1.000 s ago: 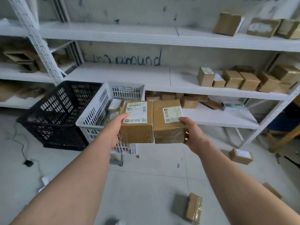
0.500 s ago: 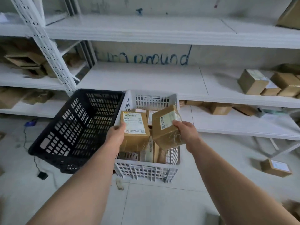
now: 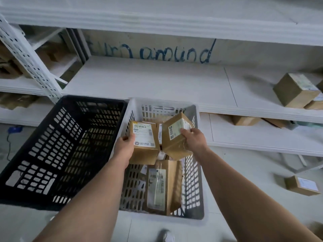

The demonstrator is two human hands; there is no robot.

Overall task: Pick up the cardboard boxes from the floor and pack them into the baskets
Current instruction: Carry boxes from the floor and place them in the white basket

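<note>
Brown boxes, 2 of them, are held up over the white basket (image 3: pixel 197 154) — one in each hand. Left hand (image 3: pixel 125 145) has its fingers clamped on the left box (image 3: pixel 144 144), label facing up. Right hand (image 3: pixel 195 141) has its fingers clamped on the right box (image 3: pixel 174 137), which is tipped on a corner, prob. so it can slide down into a gap. Both boxes sit above the basket's far end & not yet inside. More boxes already lie in the white basket — a long box (image 3: pixel 162 186) stands near the front. Black basket (image 3: pixel 57 151) right beside it looks empty. One more floor box (image 3: pixel 303 185) waits on the floor (image 3: pixel 244 172) to the right, so the job isn't done.
</note>
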